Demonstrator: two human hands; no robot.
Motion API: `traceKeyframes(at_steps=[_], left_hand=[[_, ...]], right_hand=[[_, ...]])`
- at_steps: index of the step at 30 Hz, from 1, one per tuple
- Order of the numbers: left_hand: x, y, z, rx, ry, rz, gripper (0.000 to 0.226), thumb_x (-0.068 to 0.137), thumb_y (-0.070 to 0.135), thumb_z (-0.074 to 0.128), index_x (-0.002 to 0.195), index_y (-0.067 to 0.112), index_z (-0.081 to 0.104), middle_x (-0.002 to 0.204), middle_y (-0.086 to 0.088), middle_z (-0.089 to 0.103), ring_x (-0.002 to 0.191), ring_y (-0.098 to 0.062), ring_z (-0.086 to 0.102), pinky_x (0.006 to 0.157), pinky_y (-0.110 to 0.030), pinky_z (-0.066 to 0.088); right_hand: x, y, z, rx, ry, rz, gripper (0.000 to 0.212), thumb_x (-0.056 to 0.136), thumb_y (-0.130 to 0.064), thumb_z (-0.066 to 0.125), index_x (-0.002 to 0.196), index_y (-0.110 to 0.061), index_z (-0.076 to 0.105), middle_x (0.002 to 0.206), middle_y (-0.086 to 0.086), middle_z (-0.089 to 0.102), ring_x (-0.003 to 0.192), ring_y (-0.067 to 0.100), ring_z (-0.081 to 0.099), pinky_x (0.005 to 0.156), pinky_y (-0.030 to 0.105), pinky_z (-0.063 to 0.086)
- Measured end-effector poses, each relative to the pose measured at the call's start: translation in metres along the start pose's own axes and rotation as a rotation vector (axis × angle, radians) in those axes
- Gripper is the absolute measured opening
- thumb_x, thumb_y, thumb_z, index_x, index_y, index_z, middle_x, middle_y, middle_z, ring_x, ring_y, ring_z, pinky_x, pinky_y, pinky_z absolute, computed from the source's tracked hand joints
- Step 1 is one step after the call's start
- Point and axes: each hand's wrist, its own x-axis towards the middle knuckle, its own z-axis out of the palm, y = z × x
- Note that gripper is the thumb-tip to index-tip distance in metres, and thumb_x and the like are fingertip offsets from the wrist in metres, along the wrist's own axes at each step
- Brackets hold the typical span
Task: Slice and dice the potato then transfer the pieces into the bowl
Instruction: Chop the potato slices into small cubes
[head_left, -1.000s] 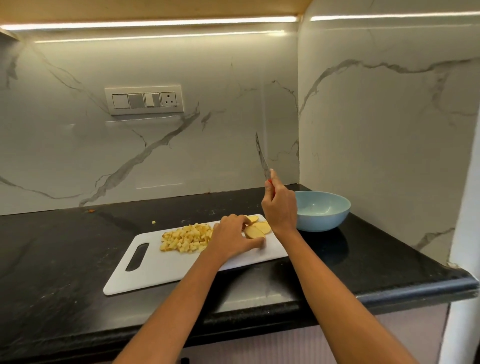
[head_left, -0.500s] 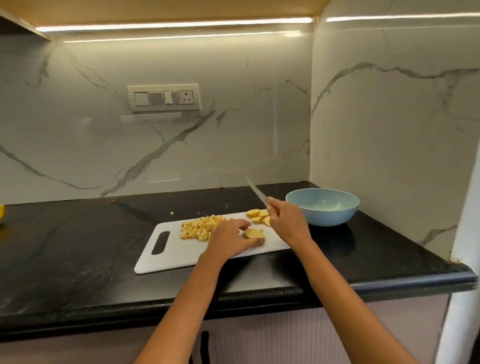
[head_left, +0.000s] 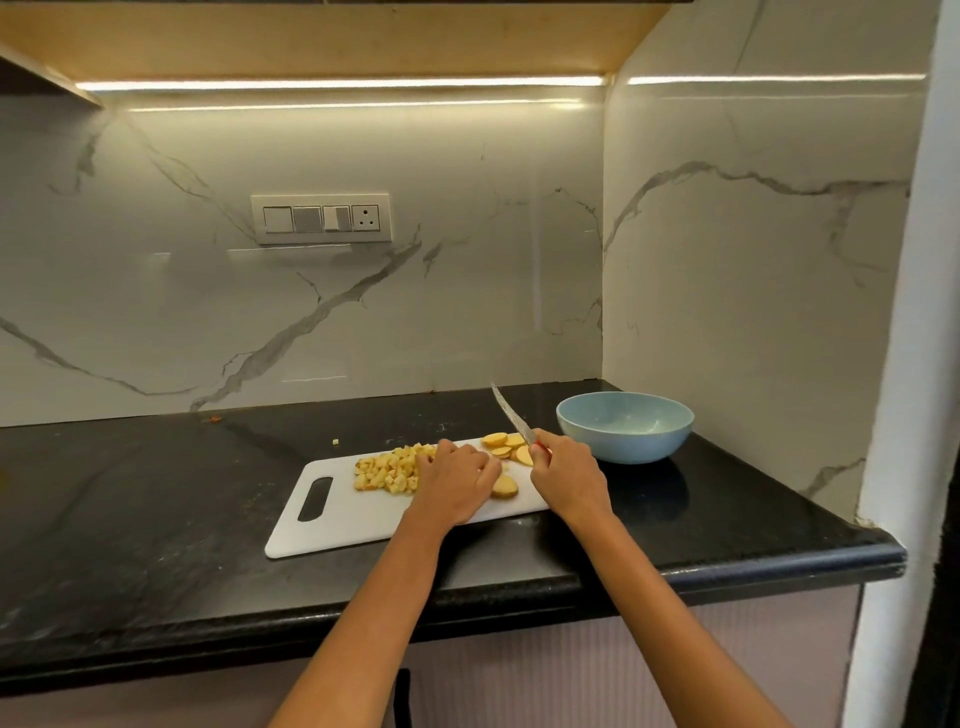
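Holding a potato slice (head_left: 505, 487) flat on the cutting board (head_left: 363, 514) at frame centre, the left hand (head_left: 457, 480) lies just left of it; the right hand (head_left: 569, 475) grips the knife (head_left: 511, 415), blade angled up-left above the slice. The bowl (head_left: 625, 426) stands right of the board.

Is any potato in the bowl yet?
No, the bowl looks empty, while the dice and slices lie on the board.
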Motion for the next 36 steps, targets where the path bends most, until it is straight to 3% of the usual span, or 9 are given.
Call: traceKeyframes(at_steps=[5, 8, 11, 14, 17, 22, 25, 28, 36], left_hand=[[0.003, -0.008, 0.000, -0.034, 0.082, -0.014, 0.038, 0.100, 0.036, 0.027, 0.119, 0.023, 0.057, 0.129, 0.004, 0.051, 0.119, -0.016, 0.037, 0.099, -0.042, 0.024], [0.007, 0.000, 0.004, -0.160, 0.013, 0.093, 0.037, 0.100, 0.031, 0.026, 0.122, 0.029, 0.057, 0.133, 0.009, 0.050, 0.122, -0.014, 0.035, 0.098, -0.041, 0.023], [0.011, 0.001, 0.004, -0.064, -0.068, 0.060, 0.041, 0.101, 0.030, 0.022, 0.120, 0.024, 0.058, 0.131, 0.005, 0.052, 0.121, -0.017, 0.036, 0.099, -0.043, 0.022], [0.009, -0.009, -0.002, 0.078, 0.075, -0.069, 0.043, 0.100, 0.030, 0.023, 0.101, 0.015, 0.062, 0.109, -0.002, 0.060, 0.108, -0.019, 0.043, 0.096, -0.043, 0.025], [0.002, -0.018, -0.008, 0.062, 0.253, -0.191, 0.044, 0.100, 0.035, 0.025, 0.083, 0.013, 0.058, 0.091, -0.002, 0.056, 0.106, -0.020, 0.045, 0.094, -0.042, 0.025], [-0.004, -0.016, -0.008, -0.135, 0.235, -0.110, 0.036, 0.099, 0.037, 0.037, 0.110, 0.017, 0.064, 0.119, 0.000, 0.061, 0.116, -0.020, 0.045, 0.098, -0.042, 0.025], [-0.011, -0.013, -0.003, -0.201, 0.166, -0.046, 0.039, 0.086, 0.056, 0.052, 0.111, 0.029, 0.066, 0.118, 0.009, 0.063, 0.117, -0.014, 0.048, 0.099, -0.041, 0.024], [-0.013, -0.017, 0.002, -0.177, 0.114, -0.039, 0.052, 0.076, 0.067, 0.057, 0.116, 0.035, 0.063, 0.121, 0.011, 0.062, 0.121, -0.013, 0.046, 0.096, -0.040, 0.024], [-0.014, -0.011, 0.001, -0.251, 0.104, -0.093, 0.047, 0.075, 0.062, 0.061, 0.111, 0.032, 0.067, 0.118, 0.010, 0.064, 0.114, -0.012, 0.051, 0.095, -0.037, 0.024]], right_hand=[[0.001, -0.001, 0.000, 0.012, -0.005, -0.012, 0.038, 0.100, -0.024, 0.041, 0.137, -0.017, 0.049, 0.118, 0.006, 0.064, 0.097, 0.016, 0.061, 0.075, 0.024, 0.047], [0.001, -0.002, 0.000, 0.017, -0.005, -0.017, 0.039, 0.100, -0.024, 0.041, 0.137, -0.016, 0.049, 0.121, 0.006, 0.063, 0.101, 0.017, 0.060, 0.080, 0.026, 0.048], [0.001, -0.002, 0.000, 0.023, 0.004, -0.027, 0.038, 0.100, -0.023, 0.041, 0.136, -0.016, 0.050, 0.119, 0.005, 0.064, 0.098, 0.015, 0.061, 0.078, 0.024, 0.048], [0.001, -0.003, -0.001, 0.030, 0.003, -0.027, 0.037, 0.100, -0.022, 0.041, 0.136, -0.016, 0.049, 0.114, 0.006, 0.065, 0.093, 0.015, 0.061, 0.076, 0.024, 0.049], [0.001, -0.005, -0.003, 0.020, 0.003, -0.031, 0.036, 0.100, -0.022, 0.040, 0.134, -0.015, 0.051, 0.109, 0.007, 0.066, 0.089, 0.015, 0.061, 0.076, 0.027, 0.051], [-0.004, -0.007, -0.006, -0.006, -0.056, 0.000, 0.037, 0.100, -0.023, 0.041, 0.136, -0.016, 0.049, 0.119, 0.007, 0.062, 0.097, 0.017, 0.060, 0.079, 0.028, 0.050], [-0.012, -0.009, -0.011, -0.062, -0.103, 0.002, 0.036, 0.100, -0.023, 0.039, 0.134, -0.019, 0.051, 0.117, 0.007, 0.061, 0.096, 0.018, 0.059, 0.076, 0.029, 0.049], [-0.027, -0.011, -0.015, -0.161, -0.133, -0.053, 0.031, 0.098, -0.021, 0.040, 0.126, -0.021, 0.055, 0.104, 0.005, 0.063, 0.081, 0.016, 0.056, 0.064, 0.025, 0.043], [-0.055, -0.024, -0.011, -0.412, -0.121, -0.108, 0.024, 0.096, -0.017, 0.042, 0.116, -0.014, 0.056, 0.101, 0.006, 0.065, 0.086, 0.016, 0.063, 0.070, 0.024, 0.045]])
